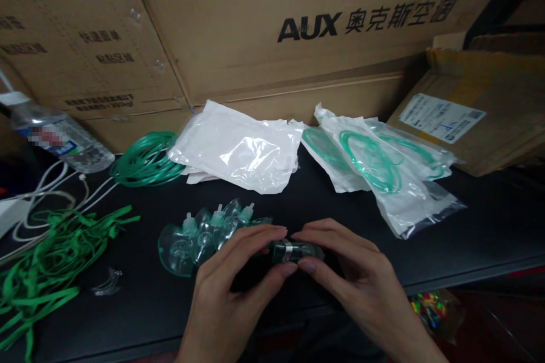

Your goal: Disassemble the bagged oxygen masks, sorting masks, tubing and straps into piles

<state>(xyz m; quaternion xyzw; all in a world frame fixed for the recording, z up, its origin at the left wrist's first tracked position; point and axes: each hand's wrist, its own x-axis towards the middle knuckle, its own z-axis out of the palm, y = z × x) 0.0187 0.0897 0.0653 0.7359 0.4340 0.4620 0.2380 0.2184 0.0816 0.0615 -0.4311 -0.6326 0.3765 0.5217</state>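
Observation:
Near the table's front edge, my left hand (236,283) and my right hand (360,272) pinch a clear green oxygen mask (313,250) from both sides, fingers above and thumbs below. A small silver metal strip (288,249) crosses the mask between my fingertips. Much of the mask is hidden by my fingers. Just beyond my left hand lie several more clear green oxygen masks (175,250) in a row, with pale connectors pointing up. Further left is a little pile of thin metal strips (108,283).
Green elastic straps (46,272) lie tangled at the left, near white cables (63,195), coiled green tubing (145,161) and a leaning plastic bottle (63,136). White packets (238,147) and bagged tubing (370,158) lie at the back. Cardboard boxes (315,62) stand behind; another carton (481,107) is at right.

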